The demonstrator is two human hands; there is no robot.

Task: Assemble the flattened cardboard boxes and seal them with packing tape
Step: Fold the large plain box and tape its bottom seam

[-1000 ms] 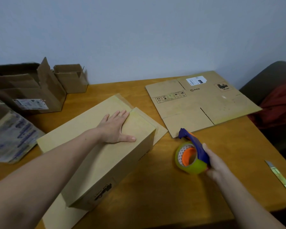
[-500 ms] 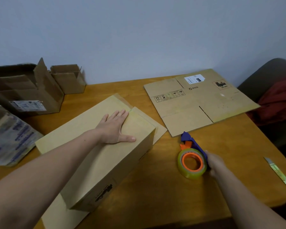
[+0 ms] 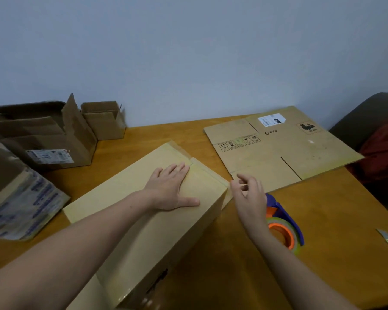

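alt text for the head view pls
A left hand presses flat on a cardboard box on a wooden table, while the empty right hand hovers near a tape dispenser. A flattened box lies behind.

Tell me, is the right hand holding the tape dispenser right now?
No, the right hand is empty above the table, and the tape dispenser sits on the table beside its wrist.

The assembled box [image 3: 166,238] is light tan, with a black print low on its side. The flattened box [image 3: 278,157] at the far right corner of the orange-brown table [image 3: 334,220] is tan too, with small black symbols and a white label [image 3: 271,119]. The tape dispenser [image 3: 288,222] is blue-violet, its core orange, the tape yellowish.
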